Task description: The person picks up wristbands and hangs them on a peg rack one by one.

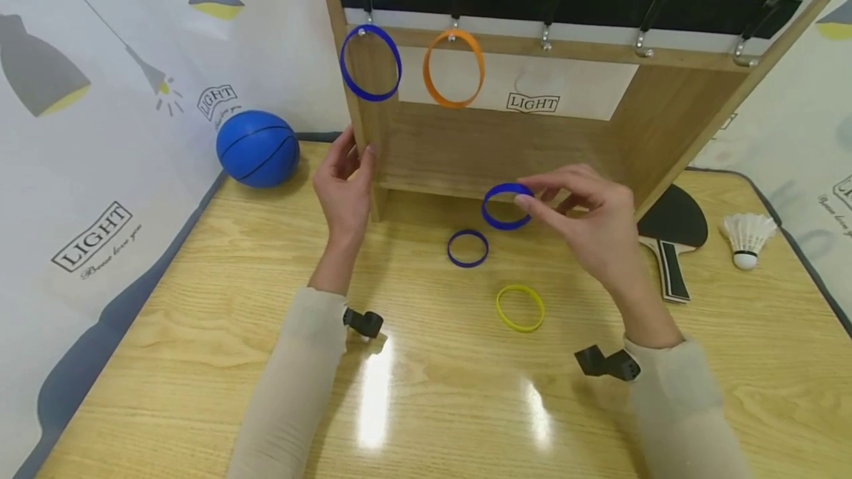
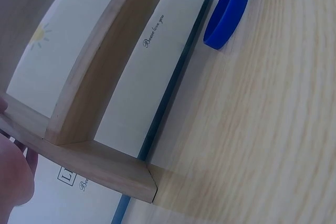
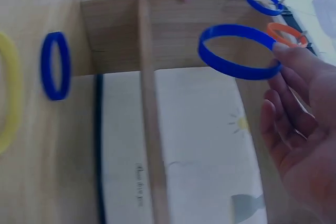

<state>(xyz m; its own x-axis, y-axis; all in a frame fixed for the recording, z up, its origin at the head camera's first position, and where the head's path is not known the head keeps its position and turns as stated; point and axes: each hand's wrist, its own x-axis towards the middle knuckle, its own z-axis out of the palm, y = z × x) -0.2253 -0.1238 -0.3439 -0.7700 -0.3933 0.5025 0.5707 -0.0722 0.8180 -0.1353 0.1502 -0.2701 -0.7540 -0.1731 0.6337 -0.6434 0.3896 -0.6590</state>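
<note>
My right hand pinches a blue silicone wristband between thumb and fingers, in front of a wooden hook rack. With thumb and fingers around its edge, my left hand grips the rack's left side panel. A blue wristband hangs from the leftmost hook, and an orange wristband from the second. The three hooks to their right carry nothing. Below, a second loose blue wristband and a yellow wristband lie on the table.
A blue ball sits at the back left of the table. To the right of the rack lie a black table tennis bat and a white shuttlecock. Printed cloth hangs behind.
</note>
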